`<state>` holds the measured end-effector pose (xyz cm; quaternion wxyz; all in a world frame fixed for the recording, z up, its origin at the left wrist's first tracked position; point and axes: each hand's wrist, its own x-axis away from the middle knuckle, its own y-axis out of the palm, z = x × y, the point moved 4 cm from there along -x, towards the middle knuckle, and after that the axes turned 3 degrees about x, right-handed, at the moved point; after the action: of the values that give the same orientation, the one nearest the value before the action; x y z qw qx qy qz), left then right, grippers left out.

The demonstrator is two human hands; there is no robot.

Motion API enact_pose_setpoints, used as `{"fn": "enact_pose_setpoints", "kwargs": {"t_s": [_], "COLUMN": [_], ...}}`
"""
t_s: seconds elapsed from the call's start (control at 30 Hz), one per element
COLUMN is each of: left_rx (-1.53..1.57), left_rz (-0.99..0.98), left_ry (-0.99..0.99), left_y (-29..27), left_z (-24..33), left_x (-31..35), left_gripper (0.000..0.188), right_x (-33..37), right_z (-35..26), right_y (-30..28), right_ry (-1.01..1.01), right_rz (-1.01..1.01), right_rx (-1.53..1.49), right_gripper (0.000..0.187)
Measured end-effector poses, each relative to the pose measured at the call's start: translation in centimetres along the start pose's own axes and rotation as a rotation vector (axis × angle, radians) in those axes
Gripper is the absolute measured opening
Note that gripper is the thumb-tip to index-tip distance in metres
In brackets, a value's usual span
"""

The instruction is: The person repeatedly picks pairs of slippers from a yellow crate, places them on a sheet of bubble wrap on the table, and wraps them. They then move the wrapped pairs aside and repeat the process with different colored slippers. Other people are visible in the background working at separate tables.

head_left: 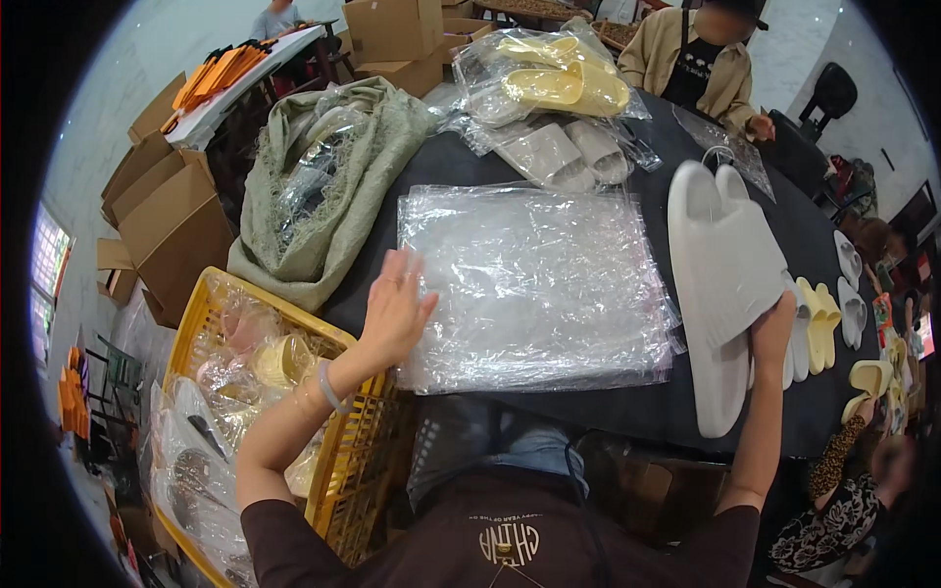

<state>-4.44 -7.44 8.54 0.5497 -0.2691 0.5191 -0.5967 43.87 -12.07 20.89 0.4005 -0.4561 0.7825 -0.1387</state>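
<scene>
A thick stack of clear plastic bags [534, 284] lies flat on the dark table in front of me. My left hand [394, 309] is at the stack's left edge with its fingers apart; whether it touches the bags I cannot tell. On the right, my right hand [773, 321] grips a pair of light grey slippers [723, 265] by their side. The slippers are placed together, with a clear hanger loop [718, 155] at their far end. My right fingers are partly hidden behind the slipper.
A yellow crate [338, 461] of bagged slippers stands at my left, below an open green sack [392, 147]. Bagged yellow slippers [569, 88] and grey slippers [549, 157] lie beyond the stack. More slippers [821, 323] line the right side. A person [686, 59] sits across the table.
</scene>
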Motion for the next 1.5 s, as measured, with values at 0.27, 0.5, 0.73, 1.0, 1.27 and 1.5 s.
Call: {"fn": "enact_pose_setpoints", "kwargs": {"t_s": [0.27,0.5,0.73,1.0,1.27,1.5], "left_rx": [0.037,-0.240,-0.380,-0.190,-0.182,-0.172], "left_rz": [-0.238,-0.302,-0.390,-0.219,-0.244,-0.284], "left_ry": [0.174,0.353,0.490,0.128,0.142,0.191], "left_y": [1.9,0.8,0.6,1.6,1.0,-0.7], "left_z": [0.9,-0.1,0.3,0.1,0.6,1.4], "left_x": [3.6,2.4,2.3,1.6,0.4,-2.8], "left_gripper": [0.063,0.061,0.060,0.071,0.070,0.042], "right_x": [2.7,8.3,9.3,4.8,-0.1,0.3], "right_z": [-19.4,-21.5,-17.9,-8.4,3.3,5.0], "right_y": [16.8,33.0,33.5,25.0,16.3,3.4], "right_ry": [-0.703,-0.313,-0.306,-0.055,0.224,0.253], "right_rz": [0.052,-0.379,-0.460,-0.522,-0.229,-0.135], "right_rx": [-0.152,0.006,0.124,0.449,0.128,0.186], "right_gripper": [0.023,0.028,0.029,0.031,0.033,0.030]}}
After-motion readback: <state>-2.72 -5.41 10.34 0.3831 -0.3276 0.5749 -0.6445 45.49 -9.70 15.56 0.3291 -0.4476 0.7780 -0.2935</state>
